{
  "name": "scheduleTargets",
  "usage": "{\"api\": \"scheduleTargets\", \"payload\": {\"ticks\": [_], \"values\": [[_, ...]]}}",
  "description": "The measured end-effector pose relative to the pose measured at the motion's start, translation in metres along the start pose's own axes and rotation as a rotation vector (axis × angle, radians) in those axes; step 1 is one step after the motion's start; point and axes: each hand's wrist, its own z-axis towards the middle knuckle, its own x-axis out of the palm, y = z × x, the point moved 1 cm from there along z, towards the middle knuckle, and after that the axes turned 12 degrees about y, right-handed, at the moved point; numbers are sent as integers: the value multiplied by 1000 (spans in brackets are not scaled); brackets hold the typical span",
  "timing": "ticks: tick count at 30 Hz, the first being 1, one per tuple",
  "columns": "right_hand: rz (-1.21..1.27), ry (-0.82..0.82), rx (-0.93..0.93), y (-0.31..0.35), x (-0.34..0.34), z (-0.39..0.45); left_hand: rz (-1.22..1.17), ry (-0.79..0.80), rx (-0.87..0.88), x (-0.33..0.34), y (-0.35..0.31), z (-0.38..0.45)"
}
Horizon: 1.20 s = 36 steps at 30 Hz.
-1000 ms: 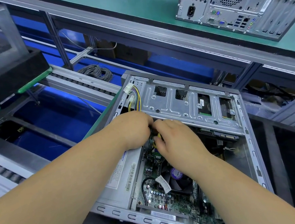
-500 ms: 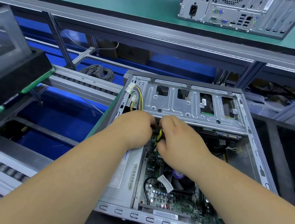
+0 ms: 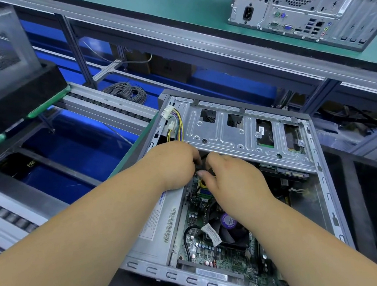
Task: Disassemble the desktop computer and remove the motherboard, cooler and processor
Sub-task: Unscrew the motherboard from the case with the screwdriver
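Observation:
An open grey desktop case (image 3: 327,202) lies on its side in front of me. Inside it sits the green motherboard (image 3: 205,250), with a black cooler fan (image 3: 231,229) bearing a purple sticker. A silver drive cage (image 3: 232,135) spans the far part of the case. Both hands meet just below the cage's near edge. My left hand (image 3: 173,164) is curled around something dark there, hidden by its fingers. My right hand (image 3: 228,178) pinches a yellow-and-black cable connector (image 3: 203,183) above the board. The processor is hidden under the cooler.
Loose white connectors on coloured wires (image 3: 174,123) hang at the case's far left corner. The silver power supply (image 3: 153,226) lies along the left side. A second computer tower (image 3: 308,9) stands on the green bench behind. A roller conveyor (image 3: 112,108) and blue bins lie to the left.
The hands stay together at the cage's edge. The right hand's fingers have shifted slightly on the yellow connector, and the view has drifted a little.

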Motion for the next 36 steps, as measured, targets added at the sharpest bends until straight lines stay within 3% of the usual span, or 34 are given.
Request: {"api": "scheduleTargets", "payload": {"ticks": [4,9,14,19,24,36], "values": [[155,44,-107,0,-1,1,6,-8,4,0,0,0],[-20,-18,-12,-2,-2,-1,11,-8,8,0,0,0],[161,66,-142,-1,-3,0,1,-20,7,1,0,0],[-13,5,-67,-3,-4,-1,-22,-10,10,1,0,0],[154,63,-111,-2,-3,-1,-26,-22,12,1,1,0],[179,26,-145,-6,-5,1,-22,-16,26,0,-1,-2]]}}
